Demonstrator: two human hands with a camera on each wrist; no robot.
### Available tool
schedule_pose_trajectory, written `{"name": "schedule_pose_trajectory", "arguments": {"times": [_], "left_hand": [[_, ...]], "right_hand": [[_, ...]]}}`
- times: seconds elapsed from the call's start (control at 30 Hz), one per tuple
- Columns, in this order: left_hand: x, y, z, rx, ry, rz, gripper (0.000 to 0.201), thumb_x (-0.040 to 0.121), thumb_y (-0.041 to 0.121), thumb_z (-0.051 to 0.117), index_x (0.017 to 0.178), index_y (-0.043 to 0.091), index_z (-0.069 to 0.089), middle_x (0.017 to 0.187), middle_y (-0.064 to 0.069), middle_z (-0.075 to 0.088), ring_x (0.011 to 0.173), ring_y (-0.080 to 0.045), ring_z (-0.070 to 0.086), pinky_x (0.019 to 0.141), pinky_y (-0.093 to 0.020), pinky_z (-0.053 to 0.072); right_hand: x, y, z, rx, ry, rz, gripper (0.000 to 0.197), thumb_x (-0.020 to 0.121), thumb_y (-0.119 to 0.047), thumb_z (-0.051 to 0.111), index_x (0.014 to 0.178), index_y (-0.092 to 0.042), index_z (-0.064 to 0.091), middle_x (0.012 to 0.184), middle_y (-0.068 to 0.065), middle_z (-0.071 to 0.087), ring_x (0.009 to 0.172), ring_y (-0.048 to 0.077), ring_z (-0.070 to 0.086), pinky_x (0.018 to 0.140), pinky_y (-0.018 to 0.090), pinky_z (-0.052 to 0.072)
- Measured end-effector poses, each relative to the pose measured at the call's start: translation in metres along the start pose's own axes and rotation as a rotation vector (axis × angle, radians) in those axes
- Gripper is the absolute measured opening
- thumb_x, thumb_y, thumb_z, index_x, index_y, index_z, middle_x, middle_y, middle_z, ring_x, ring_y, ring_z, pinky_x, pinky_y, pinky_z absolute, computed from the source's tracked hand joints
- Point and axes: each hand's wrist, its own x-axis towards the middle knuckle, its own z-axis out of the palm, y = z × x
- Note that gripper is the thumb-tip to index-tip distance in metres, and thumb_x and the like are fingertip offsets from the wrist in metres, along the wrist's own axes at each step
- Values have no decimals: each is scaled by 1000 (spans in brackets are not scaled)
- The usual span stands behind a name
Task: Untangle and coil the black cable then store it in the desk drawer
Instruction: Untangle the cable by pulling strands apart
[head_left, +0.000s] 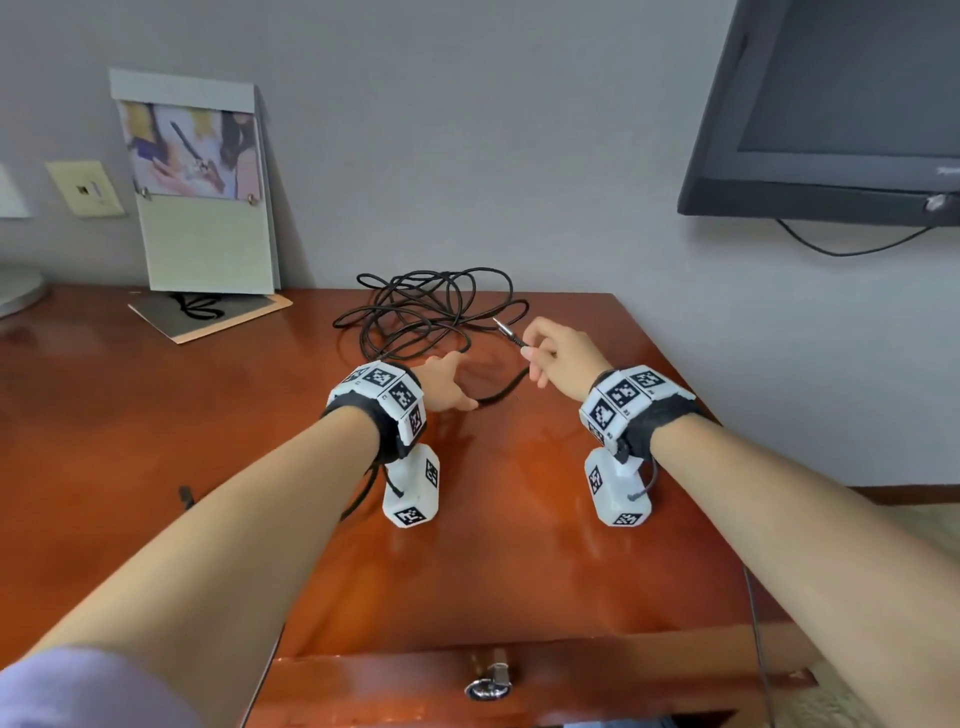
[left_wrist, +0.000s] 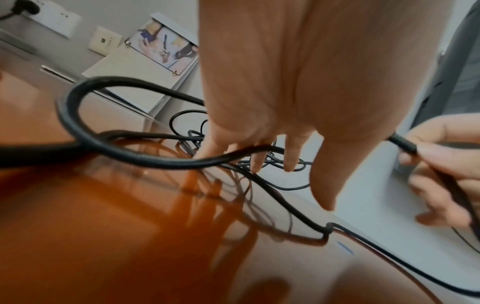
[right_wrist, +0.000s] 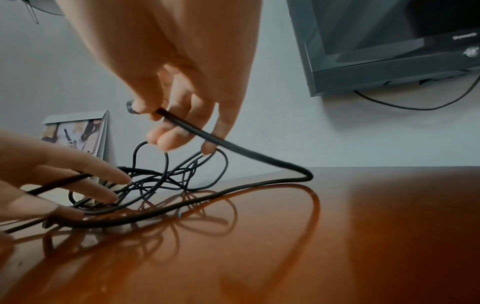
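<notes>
The black cable (head_left: 415, 312) lies as a loose tangle at the back of the glossy wooden desk (head_left: 519, 519). My right hand (head_left: 558, 353) pinches the cable just behind its metal plug (head_left: 503, 328), which is lifted off the desk. In the right wrist view, the thumb and fingers of the right hand (right_wrist: 153, 112) grip the cable (right_wrist: 259, 157). From there it bends down to the desk and runs left. My left hand (head_left: 444, 382) has straight, spread fingers, and a strand passes between them (left_wrist: 145, 162). The drawer front (head_left: 389, 686) with its ring pull (head_left: 488, 687) is at the desk's near edge.
A dark monitor (head_left: 831, 130) hangs on the wall at the right with a wire below it. A standing photo card (head_left: 202, 197) and a flat booklet (head_left: 208, 312) sit at the back left. A wall socket plate (head_left: 85, 189) is further left. The desk's right edge is near my right arm.
</notes>
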Motion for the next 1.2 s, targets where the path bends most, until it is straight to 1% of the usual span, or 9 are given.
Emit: {"name": "schedule_pose_trajectory", "arguments": {"times": [0.2, 0.3, 0.47, 0.67, 0.77, 0.87, 0.97, 1.07, 1.2], "left_hand": [[14, -24, -14, 61, 70, 20, 61, 86, 0, 53, 141, 18, 36, 138, -8, 50, 125, -24, 49, 102, -31, 41], [21, -32, -29, 218, -18, 88, 63, 83, -3, 53, 140, 20, 40, 140, -5, 49, 127, -23, 47, 100, -29, 39], [35, -43, -49, 431, -53, 184, 57, 82, -9, 48, 129, 22, 57, 123, -4, 60, 115, -23, 54, 91, -26, 41], [62, -55, -59, 558, -97, 193, 61, 86, -3, 48, 136, 32, 48, 141, -5, 48, 129, -25, 45, 108, -35, 34], [66, -57, -59, 346, 27, 283, 47, 85, 4, 59, 129, 22, 58, 134, -4, 54, 125, -22, 48, 107, -33, 35], [60, -48, -63, -15, 230, 301, 20, 87, 24, 65, 105, 17, 70, 112, -2, 66, 108, -18, 59, 99, -30, 41], [50, -35, -64, -447, 299, 272, 30, 86, 42, 64, 88, 13, 70, 89, -1, 69, 82, -8, 61, 83, -24, 45], [41, -22, -59, -751, 349, 320, 21, 89, 28, 63, 89, 8, 69, 79, 4, 68, 69, 5, 62, 69, -9, 46], [40, -16, -60, -976, 506, 329, 17, 91, 15, 61, 87, -1, 68, 55, 12, 63, 57, 4, 59, 61, -10, 46]], "right_hand": [[30, -9, 18, 94, 65, -46, 9, 96, -16, 47, 97, -9, 54, 63, 3, 59, 58, 15, 50, 68, 29, 45], [46, -7, 28, 95, 47, -60, 7, 95, -16, 47, 92, -13, 52, 63, 4, 59, 58, 15, 49, 61, 24, 41], [73, -7, 39, 116, 26, -74, 7, 95, -13, 48, 92, -9, 53, 60, 4, 57, 54, 12, 48, 66, 26, 43], [92, -4, 45, 115, 63, -99, 9, 93, -14, 52, 85, -16, 53, 62, 6, 56, 63, 22, 53, 72, 32, 46], [96, -4, 45, 116, 96, -89, 10, 92, -16, 53, 82, -18, 55, 64, 8, 56, 66, 24, 54, 70, 31, 45], [98, -12, 45, 180, 149, -75, 7, 91, -17, 55, 86, -16, 60, 72, 11, 62, 72, 23, 57, 74, 30, 45], [97, -25, 47, 283, 196, -86, 10, 91, -14, 56, 92, -10, 64, 75, 1, 63, 76, 16, 58, 75, 21, 46], [95, -38, 46, 363, 195, -129, 10, 92, -8, 53, 93, -6, 64, 74, -8, 61, 73, 9, 58, 71, 11, 44], [96, -44, 39, 312, 142, -201, 18, 94, -11, 52, 95, 2, 64, 86, 5, 68, 80, 6, 60, 75, 14, 45]]}}
